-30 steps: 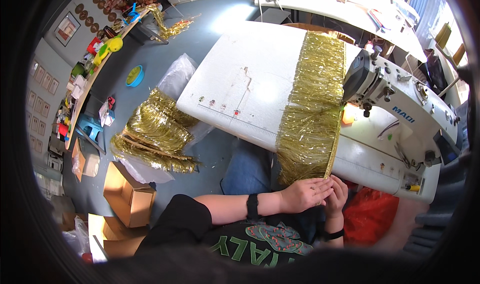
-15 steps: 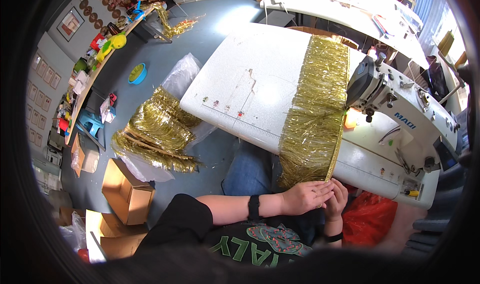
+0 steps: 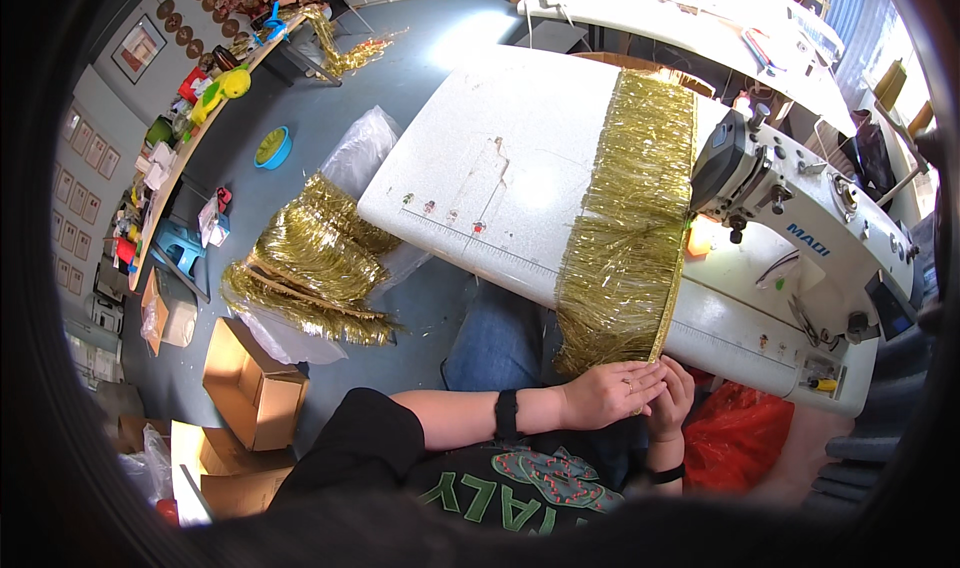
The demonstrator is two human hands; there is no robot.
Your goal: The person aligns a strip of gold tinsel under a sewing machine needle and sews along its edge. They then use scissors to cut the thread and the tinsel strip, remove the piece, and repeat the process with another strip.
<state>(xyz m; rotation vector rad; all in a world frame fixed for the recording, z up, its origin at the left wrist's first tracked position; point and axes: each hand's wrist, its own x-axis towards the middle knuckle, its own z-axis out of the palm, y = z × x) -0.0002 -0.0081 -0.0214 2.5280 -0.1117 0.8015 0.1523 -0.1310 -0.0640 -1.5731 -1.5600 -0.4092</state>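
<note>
At the near edge of the white sewing table [image 3: 530, 148], I see the seated person's two hands brought together at one corner of a long gold fringe [image 3: 630, 208]. The left hand [image 3: 608, 396], ringed, is nearly closed, its fingers straight and side by side, pinching the end of the fringe's bound edge; its thumb is hidden from me. The right hand [image 3: 672, 400] is curled just beside it, fingertips bent onto that same edge, almost touching the left fingers. Ahead of both hands the fringe lies flat across the tabletop, strands pointing left, its bound edge running away close beside the head of the sewing machine [image 3: 800, 188]. Farther right of the hands, a yellow-handled tool [image 3: 824, 385] rests in a small recess in the table. Just right of the right wrist and lower down sits a crumpled red bag [image 3: 738, 438]. Well to the left of the hands, a heap of gold fringe [image 3: 320, 253] lies over clear plastic [image 3: 362, 153], with an open cardboard box [image 3: 280, 408] nearer the left elbow and a blue basin [image 3: 283, 152] beyond the heap on the floor.
</note>
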